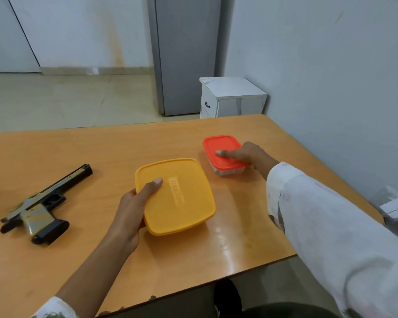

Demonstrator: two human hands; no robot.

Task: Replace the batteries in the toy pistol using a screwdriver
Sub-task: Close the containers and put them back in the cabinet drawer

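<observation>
Barely started tbh: toy pistol lies untouched at the frame's left on the counter, left grip wrapped round the yellow-lidded box mid-frame, right grip clasping the red-lidded box upper right of it, nothing opened or unscrewed yet.

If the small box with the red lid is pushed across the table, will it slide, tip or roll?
It would probably slide, not roll: the red-lidded box is flat-bottomed and low. Tipping seems unlikely, since it is wider than tall. The glossy table may let it slip easily; the right hand grips it from above.
</observation>
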